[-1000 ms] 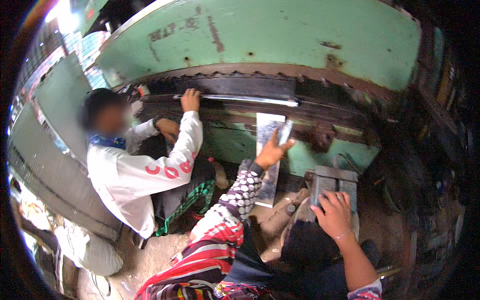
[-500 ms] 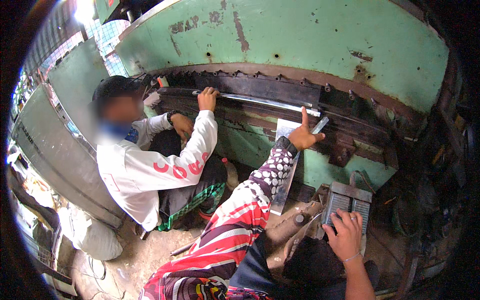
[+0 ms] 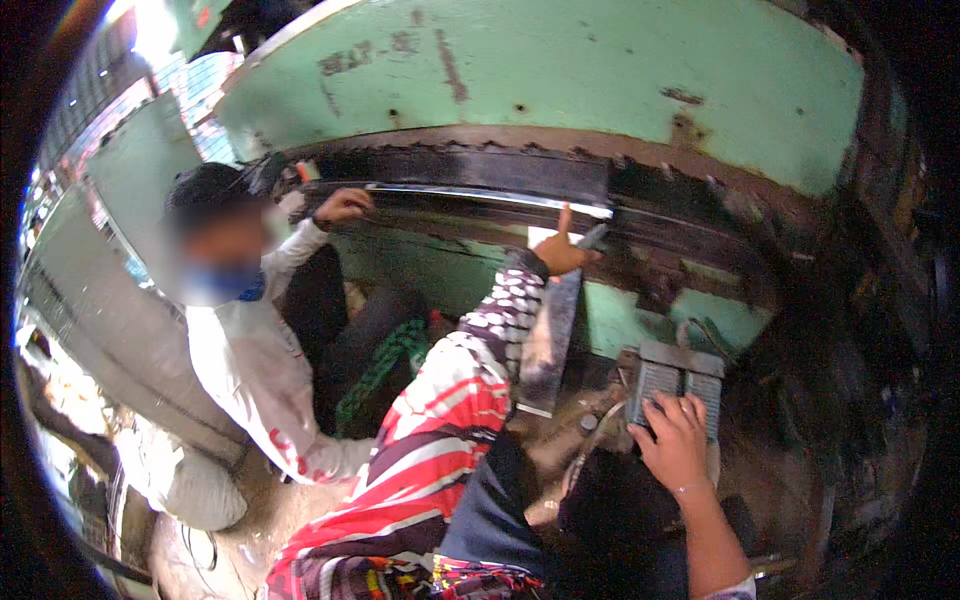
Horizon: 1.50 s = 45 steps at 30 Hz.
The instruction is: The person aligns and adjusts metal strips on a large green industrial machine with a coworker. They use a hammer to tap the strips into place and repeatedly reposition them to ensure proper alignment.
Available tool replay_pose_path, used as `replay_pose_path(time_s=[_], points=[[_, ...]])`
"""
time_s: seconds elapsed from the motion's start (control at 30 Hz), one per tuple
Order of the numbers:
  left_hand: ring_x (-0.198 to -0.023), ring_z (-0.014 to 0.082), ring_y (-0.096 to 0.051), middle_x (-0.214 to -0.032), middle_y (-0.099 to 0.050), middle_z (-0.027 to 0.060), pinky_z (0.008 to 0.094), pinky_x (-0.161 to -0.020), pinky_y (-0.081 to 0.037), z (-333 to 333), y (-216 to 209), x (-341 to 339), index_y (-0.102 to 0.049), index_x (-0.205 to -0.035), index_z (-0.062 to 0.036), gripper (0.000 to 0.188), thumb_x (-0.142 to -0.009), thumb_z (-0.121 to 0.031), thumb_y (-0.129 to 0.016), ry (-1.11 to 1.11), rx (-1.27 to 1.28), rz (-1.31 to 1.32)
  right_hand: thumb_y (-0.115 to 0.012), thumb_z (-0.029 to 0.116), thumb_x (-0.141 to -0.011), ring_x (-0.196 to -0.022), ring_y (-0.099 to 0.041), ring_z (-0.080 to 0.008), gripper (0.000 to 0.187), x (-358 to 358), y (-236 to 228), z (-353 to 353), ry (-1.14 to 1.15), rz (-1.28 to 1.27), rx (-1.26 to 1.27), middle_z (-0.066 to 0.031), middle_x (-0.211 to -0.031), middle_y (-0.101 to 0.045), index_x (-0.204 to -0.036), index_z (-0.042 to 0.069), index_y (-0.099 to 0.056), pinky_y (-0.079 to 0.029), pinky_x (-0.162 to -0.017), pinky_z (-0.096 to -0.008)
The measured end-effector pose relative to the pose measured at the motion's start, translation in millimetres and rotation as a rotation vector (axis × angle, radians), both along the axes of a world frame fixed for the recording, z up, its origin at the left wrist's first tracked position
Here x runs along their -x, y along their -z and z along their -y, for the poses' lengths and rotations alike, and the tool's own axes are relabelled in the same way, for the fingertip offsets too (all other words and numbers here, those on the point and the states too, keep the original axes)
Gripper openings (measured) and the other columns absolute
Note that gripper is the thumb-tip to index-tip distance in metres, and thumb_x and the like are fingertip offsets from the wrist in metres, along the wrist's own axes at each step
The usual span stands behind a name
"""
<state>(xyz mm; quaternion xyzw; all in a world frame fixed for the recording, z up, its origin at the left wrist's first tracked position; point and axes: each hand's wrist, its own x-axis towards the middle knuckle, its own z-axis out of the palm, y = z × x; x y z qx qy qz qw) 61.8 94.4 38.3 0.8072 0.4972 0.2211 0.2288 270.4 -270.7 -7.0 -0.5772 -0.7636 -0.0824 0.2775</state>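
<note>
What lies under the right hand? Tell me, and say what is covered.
The right hand rests on a grey ribbed metal pedal box standing on the dirty floor. Its slatted top shows above the fingers; the part beneath the palm is hidden.

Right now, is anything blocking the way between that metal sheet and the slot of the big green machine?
Nothing visible does. The left hand already holds the metal sheet up at the dark slot; the co-worker's hand grips further left.
</note>
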Motion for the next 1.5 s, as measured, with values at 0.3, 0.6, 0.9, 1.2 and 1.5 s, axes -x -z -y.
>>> replay_pose_path(time_s=[0.3,0.6,0.9,1.2,1.5], points=[[-0.100,0.0426,-0.071,-0.117,-0.068,0.0351,0.0405,-0.090,-0.056,45,-44,-31,0.020,-0.160,-0.0031,0.131,-0.084,-0.055,-0.074,0.078,0.232,-0.090,-0.080,0.030,-0.081,-0.110,-0.061,-0.0326,0.039,-12,0,6,0.035,-0.029,0.005,-0.0147,-0.120,-0.069,-0.107,0.001,-0.075,-0.035,-0.111,-0.0513],[-0.144,0.0420,-0.043,-0.151,-0.043,0.0383,0.0421,-0.118,-0.035,167,42,-30,-0.025,-0.156,0.0119,0.107,-0.089,-0.057,-0.073,0.013,0.143,0.499,-0.077,0.030,-0.084,-0.111,-0.061,-0.0343,0.037,-8,-1,1,0.041,-0.028,-0.032,-0.0146,-0.120,-0.068,-0.107,0.001,-0.076,-0.036,-0.112,-0.0522],[-0.095,0.0384,-0.071,-0.094,-0.072,0.0251,0.0477,-0.085,-0.051,188,32,-40,-0.066,-0.120,0.0002,0.055,-0.098,-0.050,-0.063,-0.060,0.123,0.551,-0.070,0.034,-0.092,-0.119,-0.056,-0.0416,0.039,-7,-4,6,0.037,0.002,0.090,-0.0177,-0.125,-0.065,-0.117,0.003,-0.072,-0.035,-0.112,-0.0566],[-0.081,0.0296,-0.071,-0.085,-0.072,0.0212,0.0426,-0.075,-0.053,203,24,-49,-0.065,-0.125,0.0016,0.060,-0.096,-0.051,-0.064,0.085,0.156,0.512,-0.075,0.030,-0.087,-0.110,-0.061,-0.0334,0.033,-5,-7,2,0.028,-0.036,0.030,-0.0138,-0.117,-0.068,-0.104,0.002,-0.075,-0.036,-0.112,-0.0528],[-0.080,0.0321,-0.072,-0.084,-0.072,0.0212,0.0430,-0.075,-0.054,204,23,-47,-0.064,-0.128,0.0022,0.060,-0.097,-0.049,-0.064,0.109,0.143,0.472,-0.072,0.033,-0.090,-0.112,-0.059,-0.0366,0.032,-6,-4,2,0.018,-0.055,0.030,-0.0142,-0.116,-0.066,-0.105,0.005,-0.073,-0.036,-0.112,-0.0553]])
